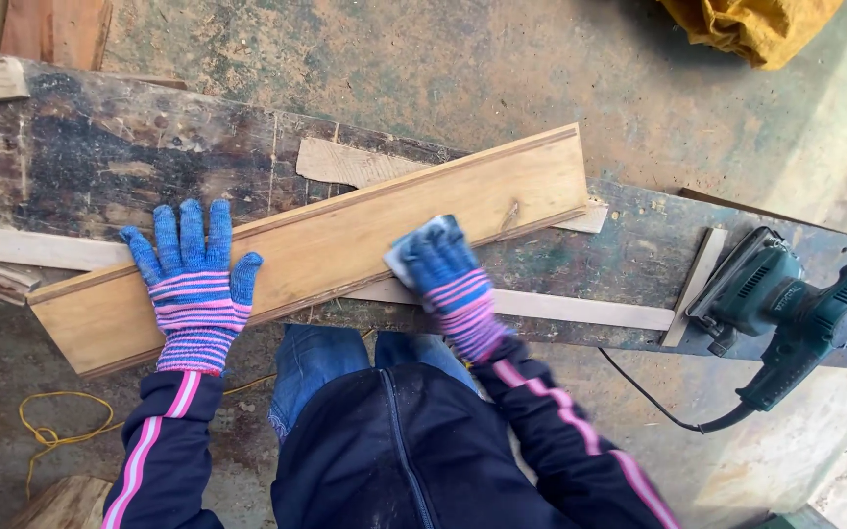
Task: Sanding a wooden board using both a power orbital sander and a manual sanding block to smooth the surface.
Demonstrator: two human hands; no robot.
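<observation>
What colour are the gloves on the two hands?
Blue with pink and white stripes, on the left hand and the right hand; seen in the head view.

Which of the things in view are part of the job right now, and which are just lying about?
In use:
- wooden board, lying across the workbench
- left hand, flat on the board
- right hand, pressing a grey sanding pad on the board

Lying about:
- green power sander on the bench
- thin wooden strips
- yellow cord on the floor
- yellow sack
</observation>
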